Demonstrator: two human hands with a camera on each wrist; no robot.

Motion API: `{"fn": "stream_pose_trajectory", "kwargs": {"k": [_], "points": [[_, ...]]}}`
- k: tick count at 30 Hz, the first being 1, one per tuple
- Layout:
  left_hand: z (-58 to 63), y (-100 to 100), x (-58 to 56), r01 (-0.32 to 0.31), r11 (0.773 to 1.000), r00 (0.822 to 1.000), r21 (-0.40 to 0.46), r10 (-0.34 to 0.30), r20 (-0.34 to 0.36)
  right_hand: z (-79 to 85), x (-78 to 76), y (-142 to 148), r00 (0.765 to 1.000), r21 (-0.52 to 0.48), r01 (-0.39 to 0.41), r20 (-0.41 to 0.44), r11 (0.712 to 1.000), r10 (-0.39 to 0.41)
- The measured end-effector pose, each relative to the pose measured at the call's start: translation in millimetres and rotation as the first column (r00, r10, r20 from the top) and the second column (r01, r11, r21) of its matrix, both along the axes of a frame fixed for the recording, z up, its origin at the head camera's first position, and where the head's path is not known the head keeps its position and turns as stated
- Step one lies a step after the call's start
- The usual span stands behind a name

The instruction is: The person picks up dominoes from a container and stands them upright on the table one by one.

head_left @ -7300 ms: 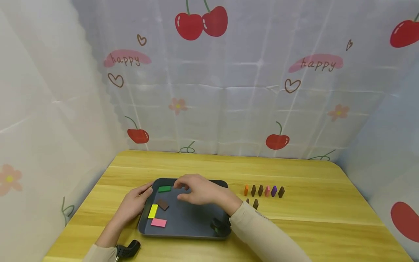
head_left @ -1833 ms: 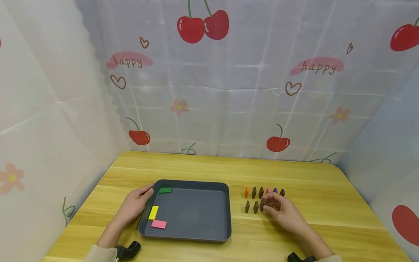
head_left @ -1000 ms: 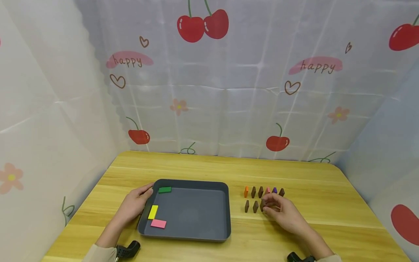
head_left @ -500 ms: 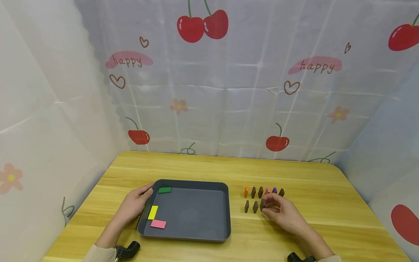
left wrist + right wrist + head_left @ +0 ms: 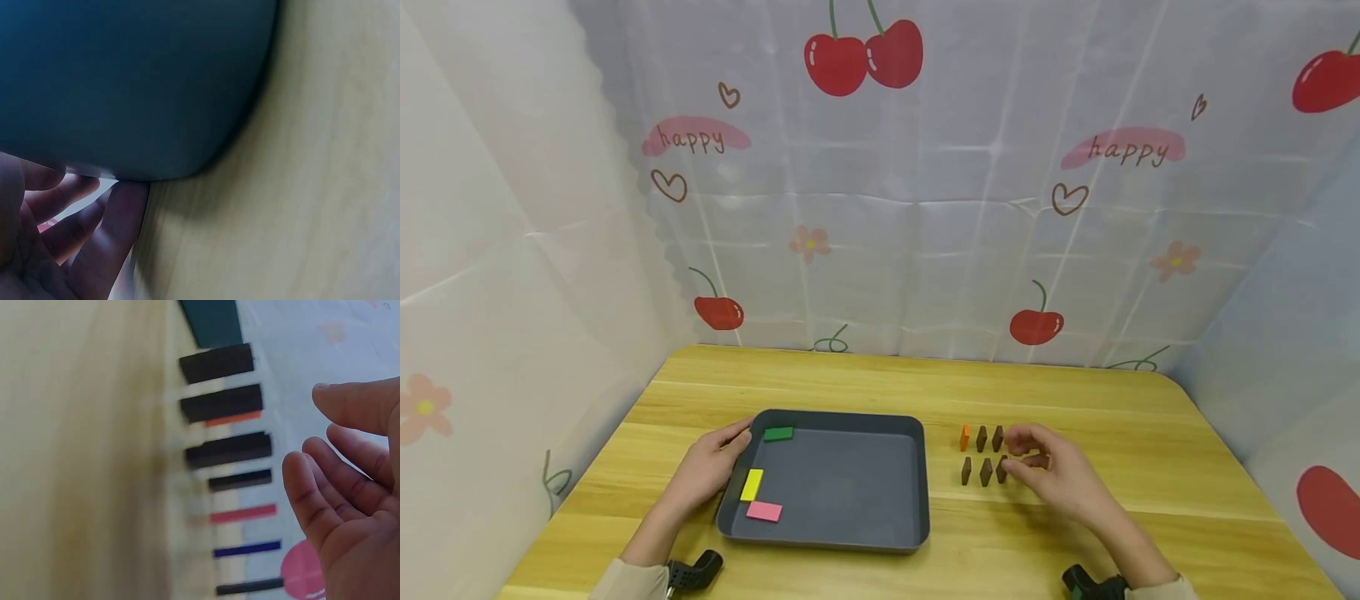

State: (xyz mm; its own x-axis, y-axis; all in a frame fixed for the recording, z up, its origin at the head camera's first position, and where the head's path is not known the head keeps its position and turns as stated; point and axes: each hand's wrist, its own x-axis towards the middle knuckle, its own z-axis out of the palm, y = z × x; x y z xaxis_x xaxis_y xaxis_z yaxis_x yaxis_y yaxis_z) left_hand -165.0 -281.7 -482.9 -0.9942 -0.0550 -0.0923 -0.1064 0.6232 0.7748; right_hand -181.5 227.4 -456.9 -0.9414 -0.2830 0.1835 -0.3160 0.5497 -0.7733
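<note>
My left hand rests at the left side of a dark grey tray; in the left wrist view, fairly straight fingers touch its outer wall. A green domino, a yellow domino and a pink domino lie flat inside. My right hand hovers beside a standing brown domino, the rightmost of the front row. Its fingers are loosely bent, with nothing between them; the right wrist view shows a gap between the hand and the dominoes.
Two more brown dominoes stand in the front row. The back row begins with an orange domino and several browns; a pink and a purple domino there are hidden by the hand in the head view. Patterned curtains surround the wooden table.
The brown domino that lay in the tray is gone from it; a third brown one stands in the front row. My right hand, earlier pinching that one, has let go and shifted back slightly.
</note>
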Motion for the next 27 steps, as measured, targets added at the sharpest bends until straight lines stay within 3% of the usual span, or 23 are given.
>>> {"fn": "stream_pose_trajectory", "kwargs": {"k": [4,13,20,27], "points": [[0.1,0,-0.3,-0.001,1.0,1.0,0.003,0.001,0.002,8.5,-2.8,-8,0.997,0.055,-0.025,-0.072,0.998,0.029],[-0.5,-1,-0.8,0.0,1.0,1.0,0.002,0.0,-0.003,30.4,-9.3,-46,0.981,0.05,-0.167,-0.092,0.985,0.171],[-1.3,-2,-1.8,0.005,1.0,1.0,0.003,-0.004,-0.009,45.7,-12.6,-82,0.942,0.089,-0.315,-0.091,0.945,0.323],[-1.0,-2,-1.1,0.002,1.0,1.0,0.0,-0.002,-0.002,54.1,-17.3,-120,0.903,0.142,-0.416,-0.048,0.898,0.426]]}}
